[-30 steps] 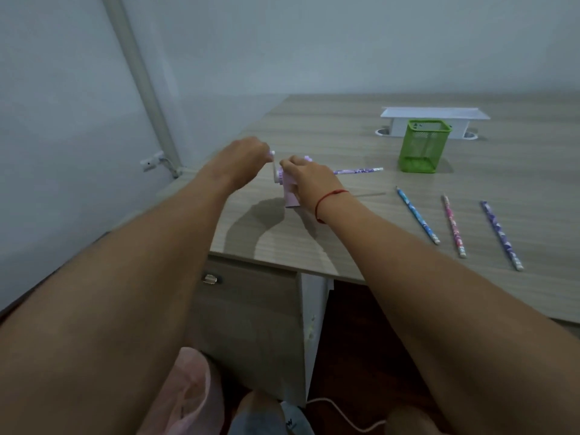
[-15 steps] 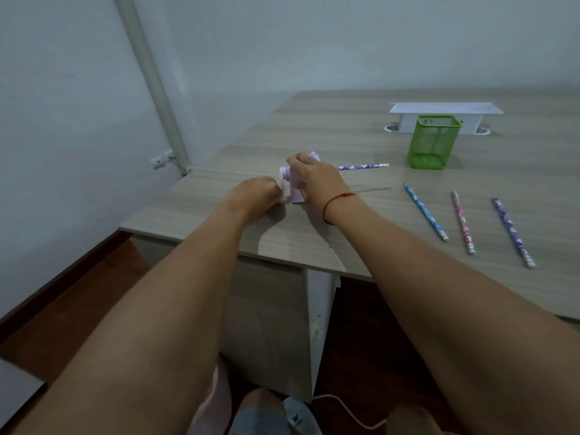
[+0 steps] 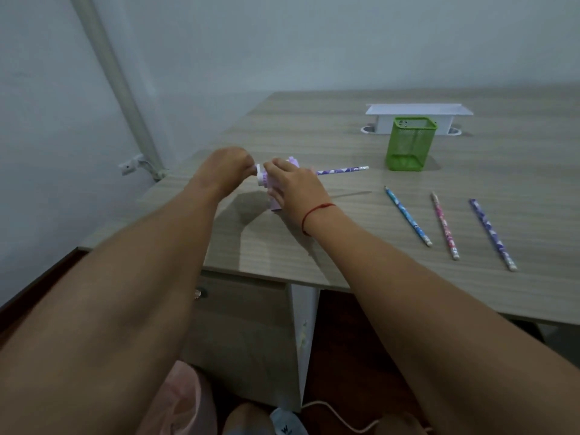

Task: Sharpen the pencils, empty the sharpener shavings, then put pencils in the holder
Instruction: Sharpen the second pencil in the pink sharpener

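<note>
A small lilac crank sharpener (image 3: 272,205) stands near the desk's left end. My right hand (image 3: 293,188) grips its body from above. My left hand (image 3: 230,166) holds the white crank (image 3: 259,175) on its left side, raised near the top of its turn. A purple patterned pencil (image 3: 343,170) sticks out of the sharpener's right side, level above the desk. Three more pencils lie loose to the right: a blue one (image 3: 407,216), a pink one (image 3: 444,226) and a purple one (image 3: 492,234). The green mesh holder (image 3: 410,143) stands behind them.
A white box with a flat lid (image 3: 419,116) sits behind the holder, with round cable holes at its two ends. The desk's front edge (image 3: 266,277) runs just under my forearms. A pink bag (image 3: 185,400) and a white cable lie on the floor below.
My left hand has swung up from beside the sharpener's base to its upper left, turning the crank. My right hand has stayed on the sharpener. The view shifted slightly.
</note>
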Motion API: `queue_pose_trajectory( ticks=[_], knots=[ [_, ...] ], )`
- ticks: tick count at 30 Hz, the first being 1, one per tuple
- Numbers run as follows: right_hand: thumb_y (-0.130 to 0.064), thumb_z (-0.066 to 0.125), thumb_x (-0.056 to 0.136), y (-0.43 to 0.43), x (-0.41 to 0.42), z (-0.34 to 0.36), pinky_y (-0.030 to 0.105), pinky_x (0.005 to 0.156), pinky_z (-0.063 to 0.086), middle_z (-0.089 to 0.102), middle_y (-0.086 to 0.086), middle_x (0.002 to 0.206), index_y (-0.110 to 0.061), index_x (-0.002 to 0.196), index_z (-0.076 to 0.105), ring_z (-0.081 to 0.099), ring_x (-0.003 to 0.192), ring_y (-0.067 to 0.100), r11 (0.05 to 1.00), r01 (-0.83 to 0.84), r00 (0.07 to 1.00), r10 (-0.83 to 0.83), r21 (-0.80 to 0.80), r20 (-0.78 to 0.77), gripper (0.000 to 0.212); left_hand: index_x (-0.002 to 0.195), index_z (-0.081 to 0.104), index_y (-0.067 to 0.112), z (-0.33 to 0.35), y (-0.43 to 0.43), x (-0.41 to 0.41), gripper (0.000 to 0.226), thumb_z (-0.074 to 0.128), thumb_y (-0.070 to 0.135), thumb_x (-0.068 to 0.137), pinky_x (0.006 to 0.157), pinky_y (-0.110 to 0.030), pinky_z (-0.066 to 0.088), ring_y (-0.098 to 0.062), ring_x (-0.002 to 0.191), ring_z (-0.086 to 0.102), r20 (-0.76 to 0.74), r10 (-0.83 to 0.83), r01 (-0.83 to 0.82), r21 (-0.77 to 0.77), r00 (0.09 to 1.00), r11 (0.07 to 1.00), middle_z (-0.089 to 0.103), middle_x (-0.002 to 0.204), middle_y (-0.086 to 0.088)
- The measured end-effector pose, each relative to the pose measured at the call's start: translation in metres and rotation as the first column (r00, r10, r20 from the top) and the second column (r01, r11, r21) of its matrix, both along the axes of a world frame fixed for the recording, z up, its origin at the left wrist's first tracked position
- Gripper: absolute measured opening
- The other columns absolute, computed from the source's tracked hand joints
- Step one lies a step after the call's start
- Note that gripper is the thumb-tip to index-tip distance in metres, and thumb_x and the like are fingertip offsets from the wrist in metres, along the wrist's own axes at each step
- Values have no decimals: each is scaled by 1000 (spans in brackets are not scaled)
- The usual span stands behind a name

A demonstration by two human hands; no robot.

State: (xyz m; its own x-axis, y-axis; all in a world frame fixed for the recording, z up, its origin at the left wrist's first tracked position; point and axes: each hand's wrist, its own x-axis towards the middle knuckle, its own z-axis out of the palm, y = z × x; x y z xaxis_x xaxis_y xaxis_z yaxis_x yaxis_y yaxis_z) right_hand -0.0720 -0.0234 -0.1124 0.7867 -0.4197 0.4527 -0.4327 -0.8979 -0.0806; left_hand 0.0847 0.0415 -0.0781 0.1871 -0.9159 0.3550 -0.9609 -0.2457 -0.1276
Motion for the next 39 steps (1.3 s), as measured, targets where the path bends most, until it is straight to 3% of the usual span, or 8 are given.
queue_pose_trajectory(
  ticks=[5, 12, 18, 22, 27, 34, 39],
  knots=[
    [-24, 44, 98, 2, -7, 3, 44, 95, 44, 37, 4, 149, -13, 148, 29, 47, 128, 30, 999, -35, 998, 34, -20, -58, 53, 86, 68, -4, 2, 7, -5, 39, 48, 27, 96, 71, -40, 43, -41, 86, 60, -21, 25, -25, 17, 999, 1000, 64, 90, -25],
    [-21, 44, 96, 4, -6, 2, 40, 88, 43, 41, 6, 143, -13, 144, 33, 43, 129, 29, 997, -14, 997, 9, -75, -71, 50, 85, 68, -5, 10, 12, -13, 38, 48, 26, 96, 71, -39, 42, -40, 86, 60, -29, 59, -58, 31, 998, 998, 65, 90, -25],
    [-18, 50, 94, 2, 7, 4, 41, 89, 45, 49, 6, 133, -13, 130, 47, 53, 117, 31, 1000, 22, 998, -23, -10, -54, 37, 81, 66, -4, 24, 21, -20, 38, 46, 25, 96, 70, -39, 43, -39, 82, 60, 8, 20, -20, -27, 1000, 999, 65, 86, -23],
    [-18, 58, 90, 3, 8, 10, 42, 94, 44, 49, 8, 134, -12, 126, 49, 48, 126, 30, 999, 22, 997, -19, 35, -73, 39, 86, 66, -2, 18, 44, -39, 36, 45, 25, 97, 71, -40, 42, -40, 86, 60, 43, -8, 10, -52, 999, 999, 65, 89, -24],
    [-15, 57, 90, 3, 7, 10, 41, 96, 43, 49, 9, 135, -10, 126, 49, 47, 129, 30, 998, 14, 998, -11, 53, -59, 37, 96, 68, 0, -9, 55, -58, 29, 50, 22, 95, 74, -42, 43, -40, 90, 60, 11, 16, -16, 20, 1000, 1000, 65, 95, -24],
    [-13, 59, 88, -5, 6, 10, 38, 99, 44, 49, 7, 136, -11, 128, 50, 51, 122, 29, 996, -15, 999, 18, 92, -32, 41, 95, 71, 3, -21, 24, -38, 22, 63, 20, 84, 78, -38, 47, -38, 93, 63, -201, 100, -64, 175, 975, 982, 68, 101, -23],
    [-12, 56, 88, -6, 8, 10, 40, 99, 44, 49, 5, 136, -12, 128, 51, 52, 120, 30, 995, -26, 1000, 27, 98, -8, 40, 92, 73, 2, -3, -3, -16, 18, 66, 15, 81, 75, -33, 44, -37, 88, 63, -166, 102, -53, 275, 981, 960, 69, 98, -25]
  ],
)
